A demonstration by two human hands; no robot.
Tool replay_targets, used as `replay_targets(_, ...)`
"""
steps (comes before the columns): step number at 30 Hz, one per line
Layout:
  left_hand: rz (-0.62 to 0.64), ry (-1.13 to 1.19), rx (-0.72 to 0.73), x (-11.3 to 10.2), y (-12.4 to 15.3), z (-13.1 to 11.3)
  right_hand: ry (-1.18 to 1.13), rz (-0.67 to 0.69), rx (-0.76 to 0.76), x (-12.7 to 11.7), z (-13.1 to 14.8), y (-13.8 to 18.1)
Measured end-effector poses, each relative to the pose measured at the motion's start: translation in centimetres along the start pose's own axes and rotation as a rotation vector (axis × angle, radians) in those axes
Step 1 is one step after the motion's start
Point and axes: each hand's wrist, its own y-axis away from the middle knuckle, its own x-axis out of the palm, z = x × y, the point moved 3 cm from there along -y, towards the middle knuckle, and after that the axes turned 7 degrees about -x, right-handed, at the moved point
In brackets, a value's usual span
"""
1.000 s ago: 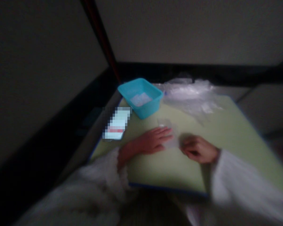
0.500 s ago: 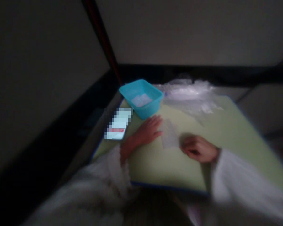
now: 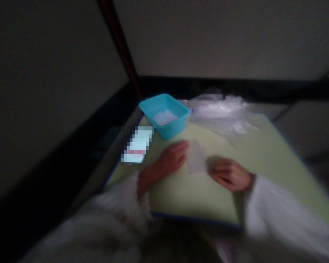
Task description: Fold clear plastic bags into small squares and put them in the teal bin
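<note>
A small, flat, whitish see-through sheet or bag (image 3: 196,157) lies on the pale yellow-green tabletop (image 3: 192,199) between my hands. Along its left edge rests my left hand (image 3: 173,157), fingertips at its upper left corner and the thumb a little apart from the fingers. My right hand (image 3: 230,173) is curled by the lower right corner, its fingers bent inward. Whatever those fingers might pinch is hidden. Both hands stay low over the table, and the picture is dim and blurred.
A turquoise plastic basket (image 3: 168,131) holding flat whitish pieces (image 3: 164,117) stands at the back left. Left of my hand lies a phone (image 3: 138,144) with a lit, blurred-out screen. A crumpled heap of clear plastic (image 3: 221,109) covers the back edge, near the wall (image 3: 221,40).
My left hand's spread fingers have drawn together and shifted slightly down. My right hand has barely moved, and the sheet remains in place.
</note>
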Motion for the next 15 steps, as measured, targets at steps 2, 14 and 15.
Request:
replay_targets(2, -0.013, -0.005, 0.041, -0.4, 0.3, -0.8, 0.053, -0.036, -0.005, -0.3, -0.1, -0.1)
replay_targets(14, 0.043, -0.004, 0.202, -0.6, 0.4, -2.7, 0.252, 0.073, -0.025, -0.2, 0.2, -0.5)
replay_targets(15, 0.038, -0.006, 0.206, -0.6, 0.4, -2.7, 0.262, 0.081, -0.028, -0.2, 0.3, -0.6)
